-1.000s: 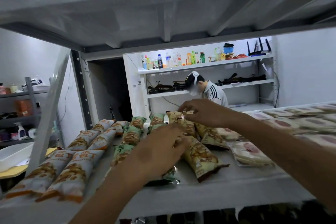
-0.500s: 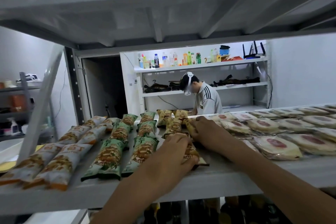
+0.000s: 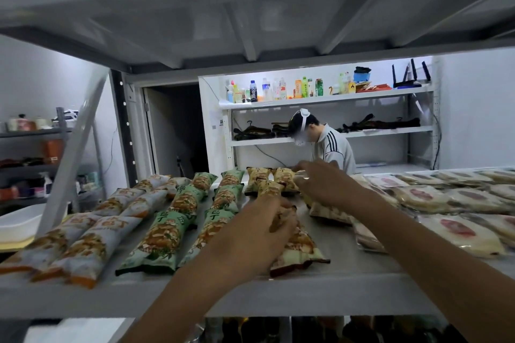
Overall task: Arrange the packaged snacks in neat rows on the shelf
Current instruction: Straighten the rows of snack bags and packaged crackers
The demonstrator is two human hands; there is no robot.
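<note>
Head view: on the shelf, six green packs lie in two rows at centre, about six white-orange packs at lower left, and flat pale packs at right. At centre the left hand grips a brown pack. The right hand reaches three back packs; its grip is unclear.

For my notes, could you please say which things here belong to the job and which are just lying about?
Job: shelf, orange-white packs, green packs, brown packs, pale round packs, left hand, right hand.

Lying about: drink bottles and router on the far shelving, white tray at left.
</note>
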